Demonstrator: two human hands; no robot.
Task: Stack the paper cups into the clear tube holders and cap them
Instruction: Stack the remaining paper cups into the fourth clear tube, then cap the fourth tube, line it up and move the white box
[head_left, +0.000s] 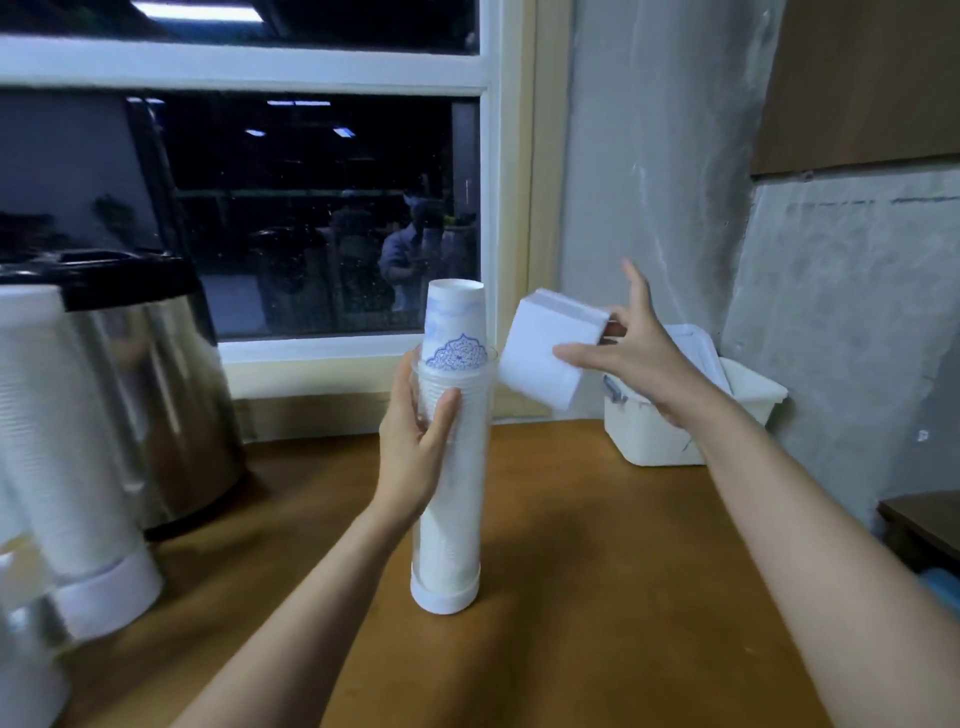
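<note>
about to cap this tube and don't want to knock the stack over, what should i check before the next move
1. Tube standing upright: ok. The clear tube stands upright on the table.
2. Tube steadied: ok. The left hand grips it near the top.
3. Cap in hand: ok. The right hand holds the white cap.
4. Cap lined up over the stack: not ok. It is tilted and sits off to the right of the top cup.
5. Stack seated low enough: cannot tell. The top cup rises well above the tube's rim, and the cap's depth is not visible.
</note>
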